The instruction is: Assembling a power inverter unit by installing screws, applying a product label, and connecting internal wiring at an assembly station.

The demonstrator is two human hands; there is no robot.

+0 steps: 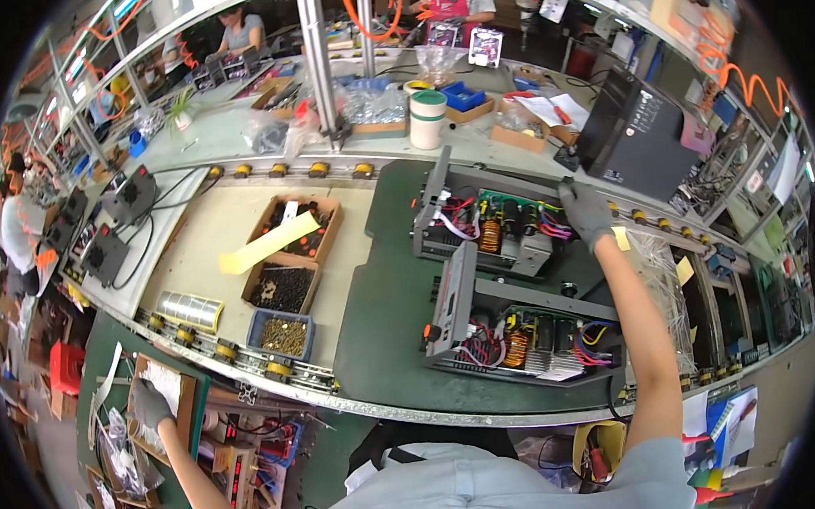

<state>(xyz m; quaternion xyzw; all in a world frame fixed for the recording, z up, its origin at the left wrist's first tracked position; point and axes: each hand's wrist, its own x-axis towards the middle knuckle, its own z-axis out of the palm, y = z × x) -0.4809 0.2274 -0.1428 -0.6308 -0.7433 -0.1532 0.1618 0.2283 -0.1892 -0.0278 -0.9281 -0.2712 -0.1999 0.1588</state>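
Two open grey metal electronic units, with copper coils, circuit boards and coloured wires inside, stand on the green board (374, 320) in front of me. My right hand (588, 212), in a grey glove, is at the right end of the far unit (515, 218), with its fingers bent over the end edge. The near unit (520, 340) sits closer to my body, untouched. Far to the left, my gloved left hand (150, 404) reaches into a cardboard box (189, 411) of small whitish parts. Its fingertips are hard to make out there.
Left of the green board are a carton of dark parts (329, 226), a box of black screws (286, 287), a blue bin of brass-coloured screws (284, 334) and a tape roll (190, 309). A black case (639, 135) stands beyond the roller rail. Other people work at the back.
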